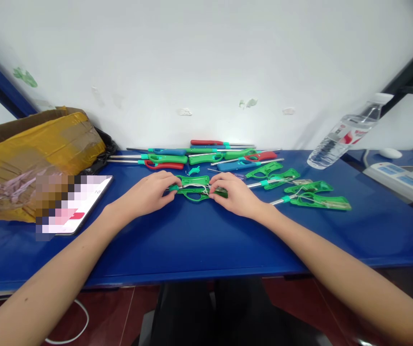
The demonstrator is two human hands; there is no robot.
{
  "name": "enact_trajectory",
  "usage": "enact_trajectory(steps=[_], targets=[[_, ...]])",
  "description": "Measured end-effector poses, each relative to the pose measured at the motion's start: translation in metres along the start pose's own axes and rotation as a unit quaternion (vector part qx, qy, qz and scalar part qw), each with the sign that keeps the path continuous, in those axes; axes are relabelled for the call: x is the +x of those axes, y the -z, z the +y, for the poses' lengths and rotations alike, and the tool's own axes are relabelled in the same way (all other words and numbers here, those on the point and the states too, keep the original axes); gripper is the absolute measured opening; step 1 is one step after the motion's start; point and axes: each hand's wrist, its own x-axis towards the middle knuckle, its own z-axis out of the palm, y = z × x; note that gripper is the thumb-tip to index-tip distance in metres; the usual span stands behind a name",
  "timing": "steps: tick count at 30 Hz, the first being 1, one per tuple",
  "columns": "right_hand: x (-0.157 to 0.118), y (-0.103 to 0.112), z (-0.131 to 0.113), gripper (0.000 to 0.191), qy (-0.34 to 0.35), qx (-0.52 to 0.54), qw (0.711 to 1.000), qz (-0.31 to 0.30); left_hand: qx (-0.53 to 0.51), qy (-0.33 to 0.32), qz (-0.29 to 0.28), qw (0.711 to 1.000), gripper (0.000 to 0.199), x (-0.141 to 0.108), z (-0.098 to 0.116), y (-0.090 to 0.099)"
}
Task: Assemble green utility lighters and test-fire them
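Observation:
Between my hands, an opened green long-reach lighter (194,196) lies on the blue table, its two shell halves spread apart and white wires running along the gap. My left hand (156,192) is closed in a pinch on the lighter's teal collar at its left end. At the other end, the fingers of my right hand (230,192) pinch by the white wires (205,188) and the green shell; exactly which piece they grip is hidden. A small teal piece (193,170) and a thin screwdriver (238,176) rest just behind the lighter.
Assembled red, blue and green lighters (168,158) lie along the wall. More opened green lighters (320,201) are to the right. A phone (93,202) and a taped cardboard box (30,163) occupy the left. A water bottle (343,137) and a power strip (401,185) stand at right.

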Motion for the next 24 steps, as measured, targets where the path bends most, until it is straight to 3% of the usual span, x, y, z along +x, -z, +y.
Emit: enact_trajectory(steps=[14,24], targets=[[-0.0027,-0.0041,0.0000,0.016,0.048,-0.058,0.997,0.004,0.000,-0.006,0.011,1.000,0.023,0.0003,0.0030,-0.0004],[-0.0014,0.0016,-0.0055,0.016,0.030,-0.027,0.998,0.046,0.012,0.001,0.021,1.000,0.024,0.0008,0.0025,0.0004]])
